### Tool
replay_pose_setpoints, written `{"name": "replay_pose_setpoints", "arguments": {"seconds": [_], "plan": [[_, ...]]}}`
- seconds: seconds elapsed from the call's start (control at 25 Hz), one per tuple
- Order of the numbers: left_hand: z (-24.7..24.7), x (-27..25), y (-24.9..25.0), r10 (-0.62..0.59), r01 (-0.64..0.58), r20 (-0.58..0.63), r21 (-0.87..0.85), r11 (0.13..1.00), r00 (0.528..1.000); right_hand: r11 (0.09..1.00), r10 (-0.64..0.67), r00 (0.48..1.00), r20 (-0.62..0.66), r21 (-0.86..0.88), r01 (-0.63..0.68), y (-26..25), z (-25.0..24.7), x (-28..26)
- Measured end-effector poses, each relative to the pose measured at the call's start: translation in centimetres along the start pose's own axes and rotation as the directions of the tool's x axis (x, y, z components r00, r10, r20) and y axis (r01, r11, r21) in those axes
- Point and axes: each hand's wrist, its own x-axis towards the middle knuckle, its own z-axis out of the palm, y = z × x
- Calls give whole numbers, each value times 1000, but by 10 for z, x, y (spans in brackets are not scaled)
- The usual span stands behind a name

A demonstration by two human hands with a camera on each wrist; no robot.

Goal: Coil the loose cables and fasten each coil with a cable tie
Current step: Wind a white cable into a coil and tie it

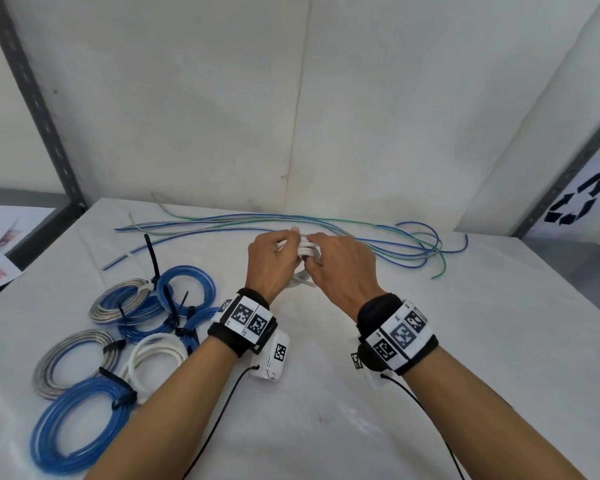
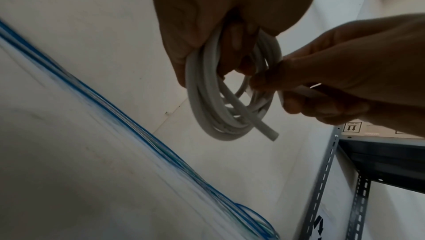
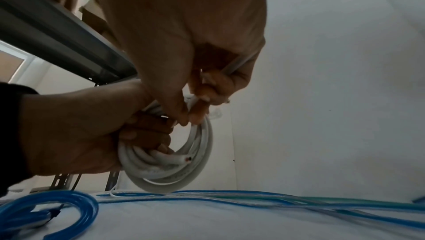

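Observation:
A white cable coil hangs above the table between both hands. My left hand grips its top, fingers curled through the loops. One cut cable end sticks out below. My right hand is against the coil and pinches a thin white cable tie at the coil's edge. In the right wrist view the tie strip runs through the right hand, beside the left hand and the coil. Most of the tie is hidden by fingers.
Loose blue, green and clear cables lie along the back of the white table. Several tied coils, blue, silver and white, sit at the front left. Grey shelf posts flank the table.

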Motion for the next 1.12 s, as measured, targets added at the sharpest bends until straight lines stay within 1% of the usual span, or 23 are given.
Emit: {"name": "replay_pose_setpoints", "arguments": {"seconds": [0.2,0.24,0.32,0.4,0.44,0.52,0.64,0.72,0.8,0.88,0.96,1.04,1.08,1.12], "plan": [[-1,5,-5,-24,25,36,-23,999,999,995,-62,994,-87,-81,55,-6,2,-2],[-1,6,-7,-32,33,40,-42,999,999,995,-69,993,-96,-79,61,-7,2,-3],[-2,7,-8,-50,56,73,-89,994,996,1000,-31,996,-89,4,31,-5,-4,-4],[-6,7,-7,-63,74,94,-118,990,994,994,16,999,-28,104,-13,1,-10,-5],[-8,8,-8,-58,70,96,-125,990,994,990,17,1000,18,141,-20,6,-13,-6],[-12,9,-10,-38,59,134,-156,986,990,975,-16,994,112,221,-9,16,-18,-4],[-14,7,-5,-25,97,264,-260,961,964,947,-88,968,235,320,8,30,-25,3],[-15,6,-3,-29,118,297,-288,950,954,918,-104,954,282,396,-17,33,-29,5],[-14,6,-2,-43,144,316,-303,942,948,875,-100,948,302,480,-60,34,-31,5],[-14,6,-4,-76,173,308,-300,938,948,798,-107,936,336,590,-121,35,-34,1],[-14,7,-7,-83,171,282,-305,937,956,729,-135,924,359,667,-153,35,-35,0],[-13,8,-9,-65,152,284,-298,942,957,664,-144,925,351,727,-172,36,-34,-1],[-12,7,-10,-62,150,291,-293,944,955,647,-132,932,337,742,-176,36,-33,0],[-12,7,-10,-61,151,296,-293,944,953,666,-113,942,317,728,-166,35,-31,2]]}}
